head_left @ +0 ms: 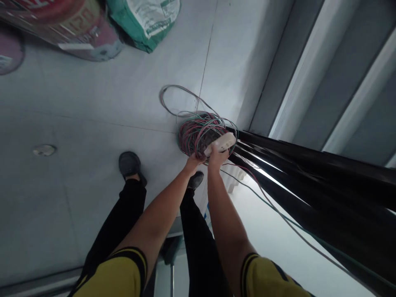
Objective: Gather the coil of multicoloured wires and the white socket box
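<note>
A tangled bundle of red and green wires [193,134] sits in front of me, with one loop reaching out to its upper left. My left hand [194,161] is closed at the near edge of this bundle, its fingers partly hidden among the strands. My right hand [218,158] grips a white power strip [225,142] from below, its sockets facing up. The strip lies over the right side of the wires. From the bundle, a red wire and a green one trail off to the lower right.
Long black bars [309,169] run from the bundle to the right edge. Grey steps or ledges [328,70] rise at the upper right. A green sack [139,24] and a red printed sack [83,29] stand at the upper left. A small round object [45,150] lies on the tiled floor [93,95].
</note>
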Tool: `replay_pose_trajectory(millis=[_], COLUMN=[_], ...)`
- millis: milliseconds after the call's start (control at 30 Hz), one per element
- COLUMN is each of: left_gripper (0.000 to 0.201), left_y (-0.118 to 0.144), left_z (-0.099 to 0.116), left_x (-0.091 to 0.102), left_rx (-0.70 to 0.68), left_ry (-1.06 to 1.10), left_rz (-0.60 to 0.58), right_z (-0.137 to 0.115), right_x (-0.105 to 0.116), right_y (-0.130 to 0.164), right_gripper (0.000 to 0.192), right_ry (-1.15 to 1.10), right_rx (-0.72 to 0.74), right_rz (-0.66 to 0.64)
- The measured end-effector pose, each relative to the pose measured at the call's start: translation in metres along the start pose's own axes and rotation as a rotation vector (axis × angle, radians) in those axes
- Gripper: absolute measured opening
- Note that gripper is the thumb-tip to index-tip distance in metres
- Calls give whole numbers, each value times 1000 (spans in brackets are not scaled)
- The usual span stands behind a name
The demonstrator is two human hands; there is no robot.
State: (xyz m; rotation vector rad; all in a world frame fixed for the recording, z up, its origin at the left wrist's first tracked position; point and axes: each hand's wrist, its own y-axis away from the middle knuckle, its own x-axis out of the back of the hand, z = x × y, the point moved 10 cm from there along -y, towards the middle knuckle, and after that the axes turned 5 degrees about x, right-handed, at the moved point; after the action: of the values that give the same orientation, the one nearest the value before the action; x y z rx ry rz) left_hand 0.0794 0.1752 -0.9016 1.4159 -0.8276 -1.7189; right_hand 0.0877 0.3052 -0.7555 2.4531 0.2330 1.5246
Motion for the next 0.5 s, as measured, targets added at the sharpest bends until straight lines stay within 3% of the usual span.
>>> replay_pose_trajectory(millis=[67,133,267,333,400,500], left_gripper=[43,44,46,47,47,45], left_y=[1,1,3,5,7,3], left_z=[2,6,13,15,15,15], left_x=[14,27,38,40,43,50], left_rx=[20,28,1,-13,-13,19], left_ry=[1,-4,-26,-42,-54,-55], left_rz=[37,90,163,185,205,241], right_z=[34,45,28,28,30,21], right_x=[-10,-27,-28,-25,-29,-40], right_y=[-10,-17,-25,-25,-30,-46], right_gripper=[62,61,73,81,85,82], right_ry=[-113,-143,51,176,261,322], right_rx=[-268,-385,-325,-394,-460,-415], right_rz=[18,-17,54,53,-32,-159])
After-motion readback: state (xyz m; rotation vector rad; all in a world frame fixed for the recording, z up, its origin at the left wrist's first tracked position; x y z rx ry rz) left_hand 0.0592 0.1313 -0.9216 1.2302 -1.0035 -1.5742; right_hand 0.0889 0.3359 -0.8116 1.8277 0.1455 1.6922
